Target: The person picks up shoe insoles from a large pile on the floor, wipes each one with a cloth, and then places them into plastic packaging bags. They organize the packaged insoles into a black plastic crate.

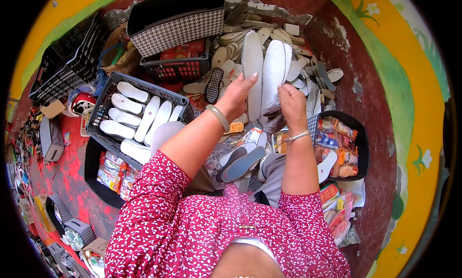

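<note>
My left hand (236,96) is closed around the edge of a long off-white insole (252,59), thumb on its near face. My right hand (292,104) pinches the side of a pair of fluffy white insoles (275,69), overlapping at the top and turning grey and dark at the heel end. Both hands hold their insoles upright, side by side, above my lap. Below them, grey and blue insoles (244,163) lie with clear plastic wrapping between my knees. Behind rises a heap of loose pale insoles (236,40).
At left, a dark plastic crate (98,109) holds several white insoles. A houndstooth fabric bin (178,35) sits on another crate (192,66). To the right, a black bin (362,155) contains wrapped packets. The painted wall (380,71) curves around the right side.
</note>
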Demonstrator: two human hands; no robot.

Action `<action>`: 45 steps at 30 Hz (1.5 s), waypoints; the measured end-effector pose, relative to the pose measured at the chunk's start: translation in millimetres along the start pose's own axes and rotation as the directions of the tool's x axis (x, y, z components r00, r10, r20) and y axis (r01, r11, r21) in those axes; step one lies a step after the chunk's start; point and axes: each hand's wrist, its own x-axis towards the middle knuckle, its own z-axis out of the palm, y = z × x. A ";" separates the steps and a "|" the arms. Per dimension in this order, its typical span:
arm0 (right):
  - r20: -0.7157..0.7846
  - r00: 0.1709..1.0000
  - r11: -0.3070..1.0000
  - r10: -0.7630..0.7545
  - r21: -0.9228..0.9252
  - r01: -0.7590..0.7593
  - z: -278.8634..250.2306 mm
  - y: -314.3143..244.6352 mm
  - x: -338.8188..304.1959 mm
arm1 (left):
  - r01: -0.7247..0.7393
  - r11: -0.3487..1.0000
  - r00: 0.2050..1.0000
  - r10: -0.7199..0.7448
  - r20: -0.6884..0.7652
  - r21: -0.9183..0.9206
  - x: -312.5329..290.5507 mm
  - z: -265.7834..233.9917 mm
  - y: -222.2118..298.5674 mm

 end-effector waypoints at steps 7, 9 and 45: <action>-0.147 0.989 0.996 -0.027 0.083 0.040 -17.7 6.5 4.9 | 0.062 0.995 0.997 -0.058 -0.056 0.080 9.5 -11.9 10.5; -0.071 0.997 0.956 0.017 0.294 0.005 -27.5 13.9 6.9 | 0.052 0.994 0.997 -0.047 -0.055 0.096 11.4 -16.0 13.7; 0.239 0.970 0.834 -0.035 0.543 -0.103 4.2 -4.2 -2.3 | 0.071 0.989 0.994 -0.081 0.075 0.132 3.8 -13.0 -2.9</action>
